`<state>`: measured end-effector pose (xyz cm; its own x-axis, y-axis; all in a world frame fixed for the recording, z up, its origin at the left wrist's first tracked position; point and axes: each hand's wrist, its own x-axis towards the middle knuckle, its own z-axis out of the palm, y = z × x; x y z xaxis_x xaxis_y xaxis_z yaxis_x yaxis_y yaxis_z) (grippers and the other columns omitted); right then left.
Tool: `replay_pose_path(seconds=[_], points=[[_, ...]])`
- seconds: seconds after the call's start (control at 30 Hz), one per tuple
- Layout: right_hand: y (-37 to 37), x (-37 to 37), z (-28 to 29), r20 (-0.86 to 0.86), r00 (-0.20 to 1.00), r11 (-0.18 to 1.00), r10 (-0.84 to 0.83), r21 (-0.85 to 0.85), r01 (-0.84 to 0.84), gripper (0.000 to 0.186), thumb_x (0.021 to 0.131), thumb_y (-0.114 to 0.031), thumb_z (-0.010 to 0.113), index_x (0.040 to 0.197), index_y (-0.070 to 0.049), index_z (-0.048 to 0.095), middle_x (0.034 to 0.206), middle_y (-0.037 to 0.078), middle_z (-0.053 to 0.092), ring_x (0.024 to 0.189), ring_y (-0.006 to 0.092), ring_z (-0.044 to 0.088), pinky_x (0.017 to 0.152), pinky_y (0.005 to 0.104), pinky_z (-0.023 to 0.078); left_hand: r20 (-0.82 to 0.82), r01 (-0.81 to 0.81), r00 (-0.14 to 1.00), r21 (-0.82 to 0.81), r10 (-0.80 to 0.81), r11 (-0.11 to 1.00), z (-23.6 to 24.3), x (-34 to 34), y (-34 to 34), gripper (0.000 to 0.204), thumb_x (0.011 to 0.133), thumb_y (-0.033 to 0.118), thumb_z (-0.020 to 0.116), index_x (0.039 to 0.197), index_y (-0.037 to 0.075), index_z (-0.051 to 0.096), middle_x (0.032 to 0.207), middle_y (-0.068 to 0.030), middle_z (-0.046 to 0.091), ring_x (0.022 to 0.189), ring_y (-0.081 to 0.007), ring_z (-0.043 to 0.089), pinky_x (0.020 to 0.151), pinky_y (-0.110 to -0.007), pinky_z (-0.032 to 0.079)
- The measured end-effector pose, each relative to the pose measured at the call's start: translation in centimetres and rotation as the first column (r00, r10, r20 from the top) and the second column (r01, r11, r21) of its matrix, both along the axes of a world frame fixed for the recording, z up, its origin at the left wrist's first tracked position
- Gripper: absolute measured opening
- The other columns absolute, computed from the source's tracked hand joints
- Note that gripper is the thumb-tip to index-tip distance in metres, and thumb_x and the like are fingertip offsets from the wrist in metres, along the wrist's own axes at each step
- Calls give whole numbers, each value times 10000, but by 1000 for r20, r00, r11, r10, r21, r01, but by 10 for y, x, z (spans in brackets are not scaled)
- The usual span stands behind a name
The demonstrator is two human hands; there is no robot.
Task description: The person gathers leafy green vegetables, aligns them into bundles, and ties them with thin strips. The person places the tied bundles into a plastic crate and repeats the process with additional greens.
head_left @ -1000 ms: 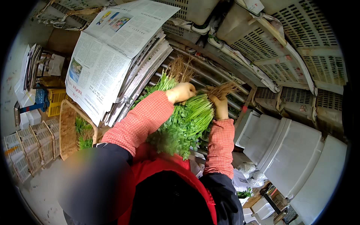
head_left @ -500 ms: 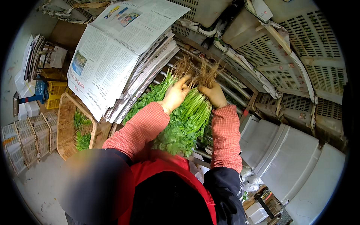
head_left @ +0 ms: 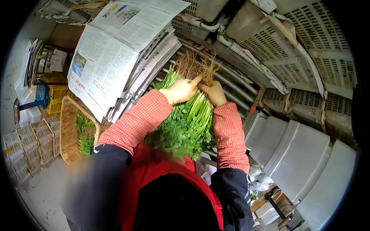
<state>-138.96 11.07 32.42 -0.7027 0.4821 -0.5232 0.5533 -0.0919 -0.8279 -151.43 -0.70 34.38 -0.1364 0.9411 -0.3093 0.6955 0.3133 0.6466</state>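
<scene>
A large bunch of leafy greens with slim pale-green stems and long brown roots lies on metal rails, its roots pointing away from me. My left hand, which looks gloved, is closed over the stems just below the roots, its index finger reaching to the right. On the right side of the same bunch, my right hand grips the stem ends, thumb toward the left hand. The two hands nearly meet at the root line. Fingertips beneath the stems are hidden.
A thick newspaper stack stands left of the greens. Beyond it is a wooden-looking basket with more greens. Slatted plastic crates line the far right, and white foam boxes sit at right. Metal rails run beneath the greens.
My left hand has moved slightly right, and my right hand slightly left, so they are closer together at the stem ends. The root clumps are drawn nearer each other.
</scene>
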Motion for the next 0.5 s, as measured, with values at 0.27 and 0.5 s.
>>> replay_pose_path(seconds=[0.27,0.5], points=[[-17,33,1,-82,983,964,-165,200,178,302,762,-79,617,1055,-4,626,877,142,669,747,203,631,707,310,480,501,-539,762,139,410,831,17,40,-4,355,920,125,433,1264,40,454,1175,-155,569,1055,-268,566,897,-332,463],[-20,135,66,-141,783,713,-606,340,613,332,776,-35,562,1103,-4,613,779,87,651,596,100,559,521,227,441,-28,230,972,-60,-232,971,-50,18,-16,218,848,153,475,990,61,612,885,-175,633,858,-349,593,955,-441,387]])
